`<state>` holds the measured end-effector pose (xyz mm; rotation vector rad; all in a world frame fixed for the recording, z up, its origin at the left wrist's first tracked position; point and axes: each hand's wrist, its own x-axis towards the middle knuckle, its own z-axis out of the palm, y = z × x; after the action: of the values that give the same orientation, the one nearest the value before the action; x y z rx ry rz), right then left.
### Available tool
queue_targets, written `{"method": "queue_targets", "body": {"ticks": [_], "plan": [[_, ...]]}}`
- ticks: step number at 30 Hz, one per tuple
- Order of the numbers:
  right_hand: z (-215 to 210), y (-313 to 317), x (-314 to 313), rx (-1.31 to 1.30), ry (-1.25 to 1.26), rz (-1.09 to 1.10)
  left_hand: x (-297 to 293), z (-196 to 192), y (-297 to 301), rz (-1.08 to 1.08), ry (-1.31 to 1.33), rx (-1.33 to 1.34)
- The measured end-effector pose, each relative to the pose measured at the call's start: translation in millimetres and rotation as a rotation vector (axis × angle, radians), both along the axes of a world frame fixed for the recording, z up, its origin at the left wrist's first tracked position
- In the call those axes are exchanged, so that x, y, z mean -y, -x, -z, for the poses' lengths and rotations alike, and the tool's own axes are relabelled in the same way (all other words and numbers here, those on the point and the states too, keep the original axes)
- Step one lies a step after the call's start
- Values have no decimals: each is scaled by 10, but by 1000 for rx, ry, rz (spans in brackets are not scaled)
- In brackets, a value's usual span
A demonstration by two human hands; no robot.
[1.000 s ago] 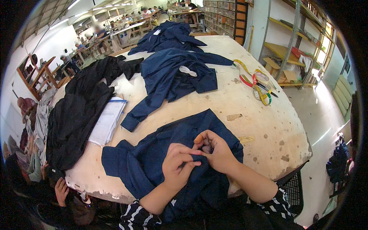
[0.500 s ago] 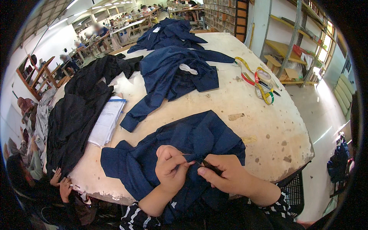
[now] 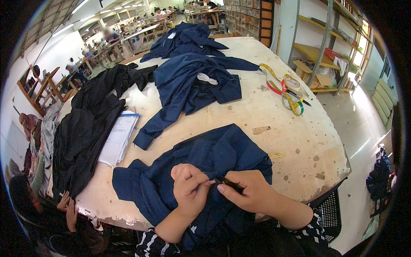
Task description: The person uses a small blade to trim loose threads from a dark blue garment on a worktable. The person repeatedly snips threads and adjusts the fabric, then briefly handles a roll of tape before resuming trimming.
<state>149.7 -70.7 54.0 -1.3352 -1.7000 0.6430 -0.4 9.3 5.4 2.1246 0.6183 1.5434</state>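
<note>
The navy garment [image 3: 162, 173] is laid crumpled along the near edge of the bench [image 3: 308, 143], and part of it is draped over that edge. Above it, the left hand [image 3: 190, 190] is held with thumb and forefinger pressed together beside the cloth; whether cloth or thread is pinched there cannot be told. A small dark tool [image 3: 230, 184] is gripped between the thumb and curled fingers of the right hand [image 3: 250, 190], its tip pointed at the left fingertips and almost met by them.

Farther back, a second navy garment [image 3: 186, 81] is spread with one sleeve reaching toward the right edge, and a navy pile [image 3: 182, 40] is heaped near the far edge. Along the left edge, a black garment [image 3: 79, 145] is stretched, with papers [image 3: 117, 139] placed just beside it. At its near end, by the near left corner, a co-worker's hands [image 3: 68, 207] are seen. Toward the right edge, a measuring tape [image 3: 274, 88] is left looped, with a pen [image 3: 306, 103] beside it.
</note>
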Motion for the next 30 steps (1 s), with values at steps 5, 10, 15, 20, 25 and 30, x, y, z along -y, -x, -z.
{"method": "queue_targets", "body": {"ticks": [5,10,15,20,25,30], "plan": [[8,1,-5,32,-9,10,2,-22,7,-24,-25,-30],[53,-12,-21,32,-17,5,-3,-31,14,-39,-43,-59],[51,-16,-32,24,-33,-9,10,-45,19,-61,-33,-72],[52,-20,-37,23,-33,-10,15,-58,25,-66,-38,-88],[73,-27,-49,45,-35,-14,20,-69,31,-72,-37,-111],[78,-32,-54,25,-21,-19,32,-71,37,-87,-33,-134]]}}
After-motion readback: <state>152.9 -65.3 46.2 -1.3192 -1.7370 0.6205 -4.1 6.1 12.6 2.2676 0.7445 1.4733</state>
